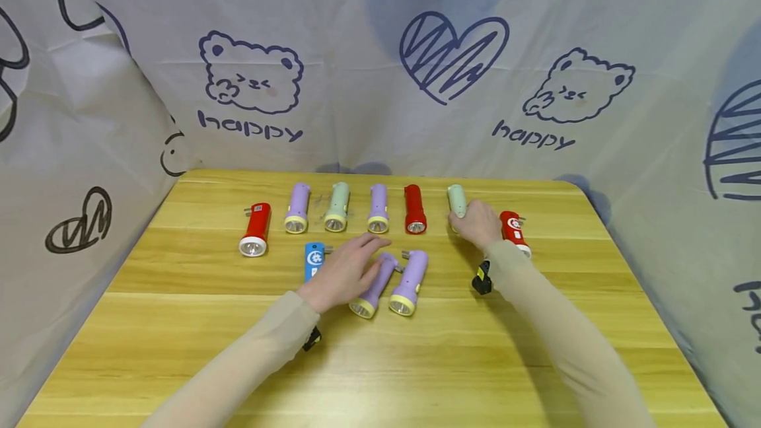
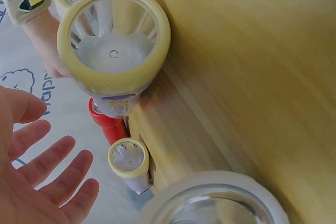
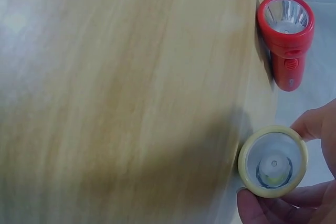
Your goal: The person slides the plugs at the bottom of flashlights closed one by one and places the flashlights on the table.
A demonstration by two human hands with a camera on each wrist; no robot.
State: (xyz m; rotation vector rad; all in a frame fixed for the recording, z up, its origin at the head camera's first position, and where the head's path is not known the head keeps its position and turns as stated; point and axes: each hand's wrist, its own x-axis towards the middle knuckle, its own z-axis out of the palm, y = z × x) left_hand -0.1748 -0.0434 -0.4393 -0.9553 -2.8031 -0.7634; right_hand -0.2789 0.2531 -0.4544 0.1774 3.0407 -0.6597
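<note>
My right hand (image 1: 480, 224) grips a mint-green flashlight (image 1: 456, 199) at the right end of the back row. In the right wrist view, the fingers and thumb hold it around its cream-rimmed head (image 3: 273, 162). My left hand (image 1: 345, 273) hovers with spread fingers between a blue flashlight (image 1: 314, 261) and a tilted purple flashlight (image 1: 380, 281), partly covering both. Seen from the left wrist, that hand (image 2: 47, 174) holds nothing. Beside the tilted one lies another purple flashlight (image 1: 410, 281), its prongs sticking out.
Along the back of the wooden table (image 1: 380, 375) lie a purple flashlight (image 1: 297, 208), a green one (image 1: 337, 207), a purple one (image 1: 378, 208) and a red one (image 1: 415, 209). White-headed red flashlights lie left (image 1: 256, 228) and right (image 1: 512, 230). Printed cloth (image 1: 368, 84) surrounds the table.
</note>
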